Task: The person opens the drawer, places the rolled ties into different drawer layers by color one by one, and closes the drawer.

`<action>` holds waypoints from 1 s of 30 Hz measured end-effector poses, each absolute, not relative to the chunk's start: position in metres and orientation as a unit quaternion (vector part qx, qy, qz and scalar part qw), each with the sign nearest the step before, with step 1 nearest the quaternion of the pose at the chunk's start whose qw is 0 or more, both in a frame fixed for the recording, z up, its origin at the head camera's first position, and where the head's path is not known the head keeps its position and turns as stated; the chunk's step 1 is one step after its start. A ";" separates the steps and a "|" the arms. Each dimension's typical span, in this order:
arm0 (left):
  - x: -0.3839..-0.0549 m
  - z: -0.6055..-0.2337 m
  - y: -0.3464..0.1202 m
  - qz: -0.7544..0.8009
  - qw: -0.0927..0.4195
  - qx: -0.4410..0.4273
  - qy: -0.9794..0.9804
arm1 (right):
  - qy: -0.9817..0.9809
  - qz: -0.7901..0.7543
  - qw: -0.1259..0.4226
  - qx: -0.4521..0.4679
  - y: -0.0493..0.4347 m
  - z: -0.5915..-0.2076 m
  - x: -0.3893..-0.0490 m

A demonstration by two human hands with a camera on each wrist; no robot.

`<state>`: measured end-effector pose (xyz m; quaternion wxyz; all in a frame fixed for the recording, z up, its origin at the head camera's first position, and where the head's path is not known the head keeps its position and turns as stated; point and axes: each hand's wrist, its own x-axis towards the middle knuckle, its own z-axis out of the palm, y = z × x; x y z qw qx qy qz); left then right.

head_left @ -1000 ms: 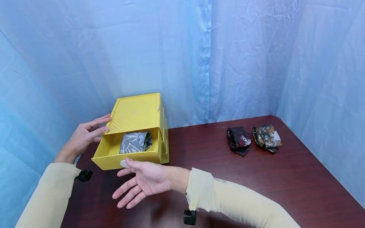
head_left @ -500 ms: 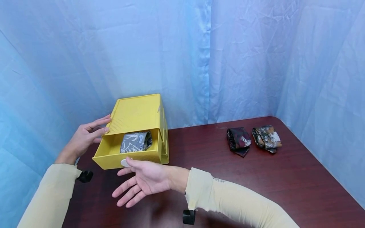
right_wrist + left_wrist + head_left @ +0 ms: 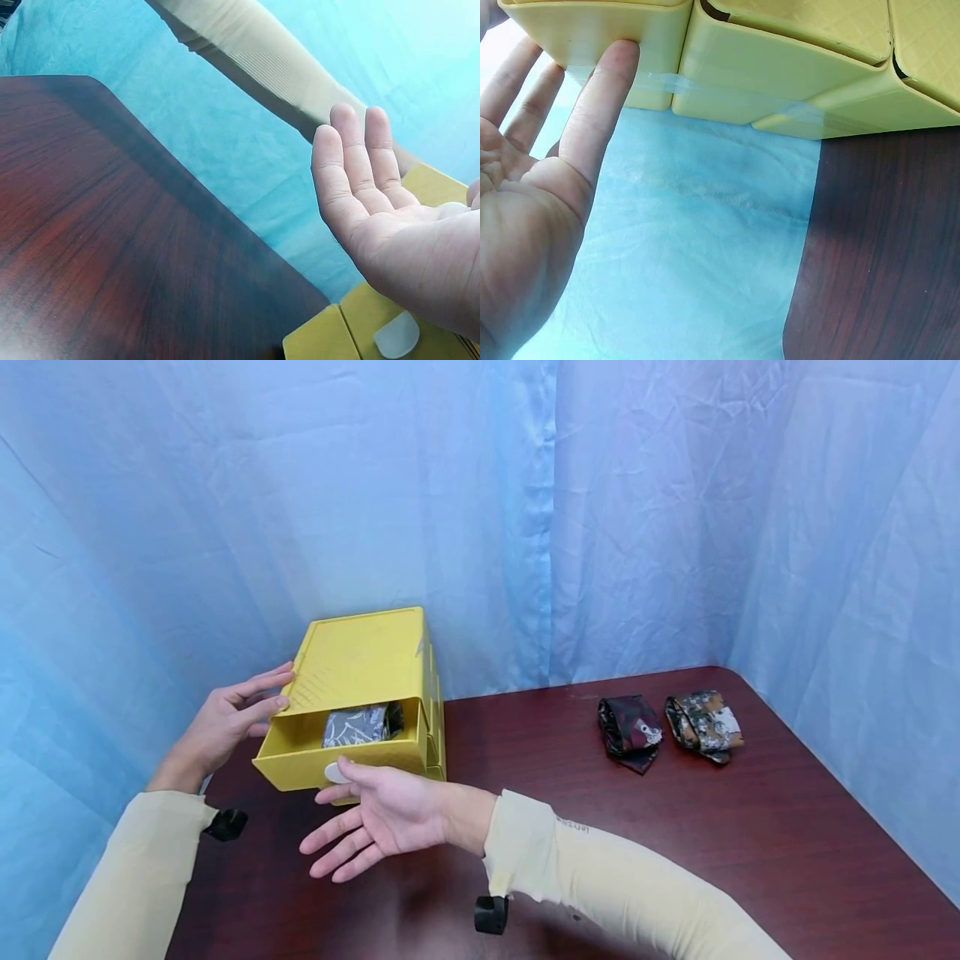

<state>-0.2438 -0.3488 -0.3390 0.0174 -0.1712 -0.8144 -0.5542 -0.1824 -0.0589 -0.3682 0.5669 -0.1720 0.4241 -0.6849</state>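
Note:
A yellow drawer cabinet (image 3: 356, 660) stands at the back left of the table, its top drawer (image 3: 296, 768) partly pulled out. Inside lies a folded grey cloth (image 3: 352, 727) with a white leaf pattern. My left hand (image 3: 228, 717) steadies the cabinet's left side; in the left wrist view, one extended fingertip (image 3: 620, 52) presses the yellow wall. At the drawer front, my right hand (image 3: 397, 812) has its thumb against the round white knob (image 3: 334, 772). The other fingers spread out below, straight, as the right wrist view also shows.
Two folded patterned cloths lie at the table's right: a dark maroon one (image 3: 630, 731) and a brown, black and white one (image 3: 703, 725). Blue curtains (image 3: 637, 518) hang behind and beside the dark red wooden table (image 3: 720, 827).
The top drawer has slid partway into the cabinet, taking the grey cloth with it. My right hand has moved forward with the knob. The left hand stays against the cabinet's side.

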 end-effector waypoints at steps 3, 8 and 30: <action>-0.244 -0.339 -0.349 -0.560 0.016 -0.173 -0.810 | 0.427 -0.687 0.562 -0.171 -0.059 -0.368 -0.187; -0.243 -0.339 -0.349 -0.565 0.011 -0.173 -0.807 | 0.436 -0.689 0.554 -0.169 -0.059 -0.367 -0.194; -0.244 -0.341 -0.350 -0.579 0.012 -0.167 -0.798 | 0.500 -0.687 0.511 -0.132 -0.066 -0.357 -0.224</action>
